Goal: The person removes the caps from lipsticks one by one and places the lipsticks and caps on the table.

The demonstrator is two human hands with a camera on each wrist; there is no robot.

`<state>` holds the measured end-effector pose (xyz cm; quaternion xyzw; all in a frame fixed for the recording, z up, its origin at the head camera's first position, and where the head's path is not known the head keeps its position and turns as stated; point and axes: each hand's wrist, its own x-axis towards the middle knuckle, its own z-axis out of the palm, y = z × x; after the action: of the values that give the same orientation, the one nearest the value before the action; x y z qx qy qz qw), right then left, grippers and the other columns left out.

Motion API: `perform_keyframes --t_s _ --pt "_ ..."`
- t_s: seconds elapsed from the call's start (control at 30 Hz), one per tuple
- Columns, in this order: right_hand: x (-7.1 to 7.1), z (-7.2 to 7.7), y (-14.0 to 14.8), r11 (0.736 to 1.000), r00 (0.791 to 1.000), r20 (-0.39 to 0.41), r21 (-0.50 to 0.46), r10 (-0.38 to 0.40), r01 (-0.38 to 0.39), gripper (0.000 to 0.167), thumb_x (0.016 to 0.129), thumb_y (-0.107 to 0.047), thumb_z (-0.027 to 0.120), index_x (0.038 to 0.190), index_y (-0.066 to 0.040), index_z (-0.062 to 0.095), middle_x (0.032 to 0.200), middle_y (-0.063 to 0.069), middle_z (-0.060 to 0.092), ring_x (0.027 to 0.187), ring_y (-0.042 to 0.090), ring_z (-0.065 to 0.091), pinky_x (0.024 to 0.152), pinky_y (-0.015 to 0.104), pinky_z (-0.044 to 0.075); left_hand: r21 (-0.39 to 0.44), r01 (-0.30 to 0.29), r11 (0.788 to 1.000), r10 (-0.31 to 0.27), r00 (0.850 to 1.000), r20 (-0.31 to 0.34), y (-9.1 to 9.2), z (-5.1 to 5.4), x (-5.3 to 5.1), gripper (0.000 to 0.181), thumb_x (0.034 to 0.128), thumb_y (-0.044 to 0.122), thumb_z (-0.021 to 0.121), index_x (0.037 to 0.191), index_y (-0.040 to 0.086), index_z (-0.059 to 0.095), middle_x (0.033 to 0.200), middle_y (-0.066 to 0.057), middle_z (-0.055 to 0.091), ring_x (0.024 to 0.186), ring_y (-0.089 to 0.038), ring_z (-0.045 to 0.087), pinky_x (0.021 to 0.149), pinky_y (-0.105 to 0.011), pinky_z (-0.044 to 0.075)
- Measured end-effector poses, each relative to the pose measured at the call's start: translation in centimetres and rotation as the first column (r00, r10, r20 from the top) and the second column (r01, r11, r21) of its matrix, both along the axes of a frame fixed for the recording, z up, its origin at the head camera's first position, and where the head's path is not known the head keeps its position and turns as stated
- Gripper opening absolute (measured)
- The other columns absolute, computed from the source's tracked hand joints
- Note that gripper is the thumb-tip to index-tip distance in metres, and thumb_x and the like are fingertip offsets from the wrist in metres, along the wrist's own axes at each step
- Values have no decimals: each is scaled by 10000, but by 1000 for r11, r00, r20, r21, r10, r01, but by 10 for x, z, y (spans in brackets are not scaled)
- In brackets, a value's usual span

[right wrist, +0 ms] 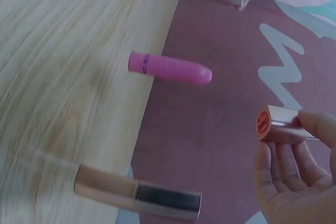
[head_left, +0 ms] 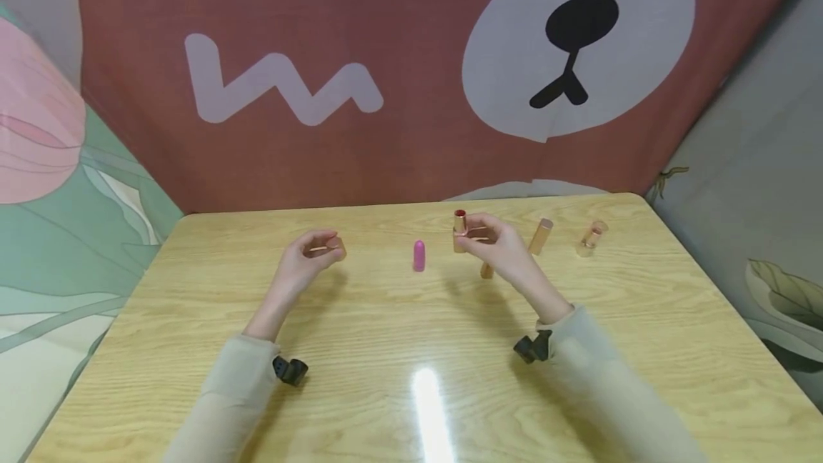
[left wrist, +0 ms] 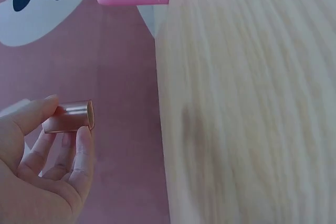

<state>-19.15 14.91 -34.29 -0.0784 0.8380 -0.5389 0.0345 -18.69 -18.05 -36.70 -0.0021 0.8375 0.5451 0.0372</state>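
My left hand pinches a rose-gold cap between thumb and fingers above the table; its open rim shows in the left wrist view. My right hand grips an uncapped gold lipstick upright, its red top showing in the head view. A round red label on its base faces the right wrist camera. Between the hands a pink tube stands upright on the table. Close by my right hand is a gold tube, partly hidden by that hand in the head view.
On the wooden table, to the right of my right hand, stand a gold tube and a clear-topped gold tube. A red cloth with a printed face hangs behind the table's far edge.
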Motion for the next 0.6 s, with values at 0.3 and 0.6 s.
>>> perform_keyframes --t_s 0.3,0.6 --pt "-1 2 21 1000 1000 -4 16 -20 20 451 924 -213 637 1310 -14 516 1264 196 575 1132 307 582 885 290 509 -26 16 1000 -15 999 32 -19 -11 -3 537 931 284 626 1380 45 453 1340 -176 529 1227 -333 532 990 -396 491" --pt "-2 4 40 999 999 -21 23 -46 46 430 916 -243 650 1265 -15 541 1143 61 634 943 -29 560 834 208 470 -28 49 998 -48 998 33 -29 -18 -5 518 936 254 621 1364 17 451 1317 -173 537 1216 -326 537 977 -377 498"
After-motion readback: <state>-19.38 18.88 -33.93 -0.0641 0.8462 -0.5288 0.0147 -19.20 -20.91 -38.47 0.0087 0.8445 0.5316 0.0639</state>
